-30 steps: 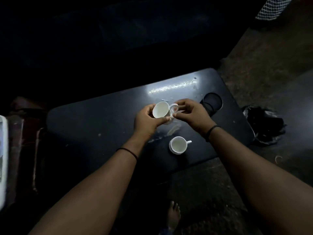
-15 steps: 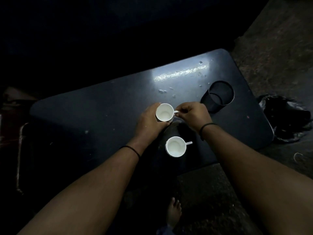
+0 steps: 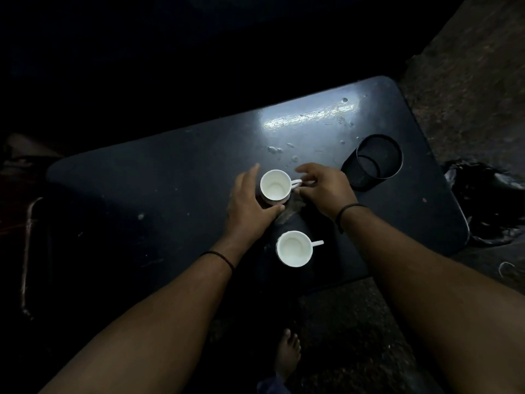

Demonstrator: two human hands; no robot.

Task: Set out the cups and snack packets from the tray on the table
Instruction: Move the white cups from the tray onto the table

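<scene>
Head view, inspector A: Report the cups' positions.

Inspector B: Two white cups stand upright on the dark table [image 3: 170, 194]. The far cup [image 3: 275, 185] sits near the table's middle, handle pointing to 3 o'clock. The near cup [image 3: 294, 248] stands at 6 o'clock from it, close to the table's near edge, handle also to 3 o'clock. The two are apart.

A: Hands?

B: The left hand [image 3: 250, 206] curves around the far cup from 9 o'clock, fingers spread and loose, thumb just under the cup's base at 6 o'clock; whether it touches I cannot tell. The right hand [image 3: 324, 189] lies at 3 o'clock of that cup, fingers slack and parted beside the handle, gripping nothing. Each wrist wears a dark band.

A: Other items?

B: A black mesh holder [image 3: 375, 160] stands at 2 o'clock from the far cup, just beyond the right hand. A bare foot [image 3: 288, 354] shows on the floor below the table. No tray or packets can be made out in the dark.
</scene>
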